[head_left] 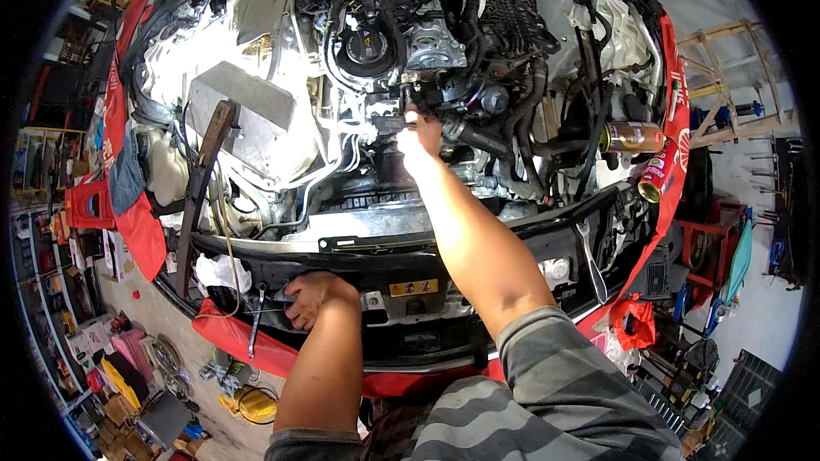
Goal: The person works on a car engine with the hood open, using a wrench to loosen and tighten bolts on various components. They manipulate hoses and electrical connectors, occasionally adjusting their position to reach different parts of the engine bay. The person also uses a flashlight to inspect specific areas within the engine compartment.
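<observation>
My right hand reaches into the engine bay, its fingers drawn together beside a black block-shaped part at the front of the engine. Whatever lies between these fingertips is hidden. Lower down, my left hand rests at the black front panel with its fingers curled. A small grey-blue thing shows at its fingertips, too unclear to name. Just left of that hand lies a combination spanner. Crumpled white paper or cloth sits above the spanner.
Red covers drape both fenders. A spray can and a second can lie at the right. A long silver tool rests on the right front edge. A dark bar stands at the left. The round black cap tops the engine.
</observation>
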The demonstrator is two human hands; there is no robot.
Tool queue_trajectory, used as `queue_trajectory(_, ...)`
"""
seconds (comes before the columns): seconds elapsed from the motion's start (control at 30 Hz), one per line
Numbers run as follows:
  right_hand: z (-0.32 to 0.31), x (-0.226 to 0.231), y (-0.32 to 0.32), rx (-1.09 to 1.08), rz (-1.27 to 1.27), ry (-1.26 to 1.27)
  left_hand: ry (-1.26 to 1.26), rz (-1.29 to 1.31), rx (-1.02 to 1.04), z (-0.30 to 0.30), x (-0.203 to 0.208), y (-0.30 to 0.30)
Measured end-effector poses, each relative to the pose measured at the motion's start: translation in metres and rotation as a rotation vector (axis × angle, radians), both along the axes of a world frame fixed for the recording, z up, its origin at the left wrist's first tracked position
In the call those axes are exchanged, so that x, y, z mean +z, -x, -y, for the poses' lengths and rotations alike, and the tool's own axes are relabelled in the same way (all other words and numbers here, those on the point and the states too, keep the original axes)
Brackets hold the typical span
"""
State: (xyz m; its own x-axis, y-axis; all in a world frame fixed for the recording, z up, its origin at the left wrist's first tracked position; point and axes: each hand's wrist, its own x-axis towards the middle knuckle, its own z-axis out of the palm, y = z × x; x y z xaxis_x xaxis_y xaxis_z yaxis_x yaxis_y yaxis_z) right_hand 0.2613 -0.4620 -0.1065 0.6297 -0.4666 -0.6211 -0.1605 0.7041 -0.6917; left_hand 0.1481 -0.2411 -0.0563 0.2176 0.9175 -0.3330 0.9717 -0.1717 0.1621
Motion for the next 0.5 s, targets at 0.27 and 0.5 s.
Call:
queue_trajectory(0.27,0.007,-0.035,-0.003,-0.168,-0.028,0.297,0.022,0.003,-0.058,0.013,0.005,-0.001)
queue_trajectory(0.5,0.012,0.018,0.004,-0.062,-0.019,-0.353,0.01,0.017,-0.095,0.013,0.011,-0.003)
